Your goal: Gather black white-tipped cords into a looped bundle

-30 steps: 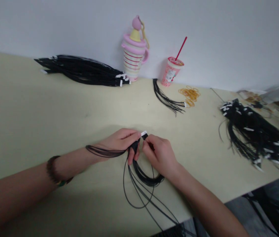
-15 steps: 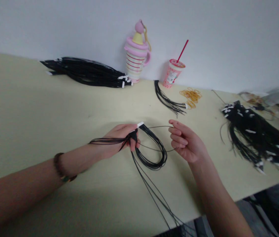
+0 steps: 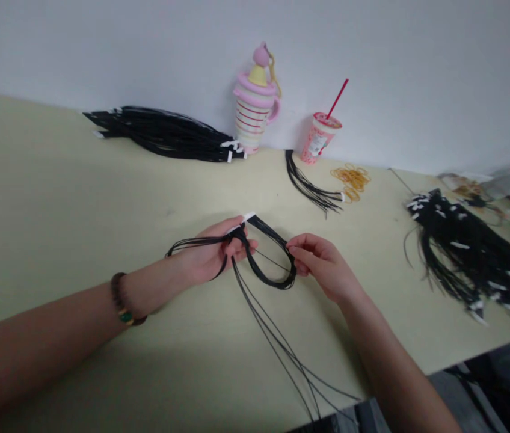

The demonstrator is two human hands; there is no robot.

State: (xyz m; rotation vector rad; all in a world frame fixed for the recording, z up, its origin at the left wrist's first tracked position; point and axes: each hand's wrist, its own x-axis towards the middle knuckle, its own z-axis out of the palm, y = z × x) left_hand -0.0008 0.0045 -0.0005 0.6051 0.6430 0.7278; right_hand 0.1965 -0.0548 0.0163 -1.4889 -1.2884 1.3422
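Table point(image 3: 79, 228) reaches back to the wall point(image 3: 101, 48), with a big heap of black wires point(image 3: 485, 252) on its right and a neater pile point(image 3: 165, 133) laid lengthwise near the wall, probably against tangling. Above the table's middle, both hands hold a loop of wires point(image 3: 277, 284). The left hand point(image 3: 210, 255) has thumb and fingers closed on it near one white plug point(image 3: 249, 216); some tails drape over the wrist, perhaps out of the fingers' way, while others trail to the front edge. The right hand point(image 3: 322, 264) pinches thumb and forefinger together at the loop's right side, seemingly steadying it; on how many strands, I cannot tell. A mug point(image 3: 250, 114) and drink cup point(image 3: 320, 138) stand well back, likely safe from elbows. Before the cup lies a small bunch point(image 3: 307, 185) of wires, with rubber bands point(image 3: 351, 176) beside it.
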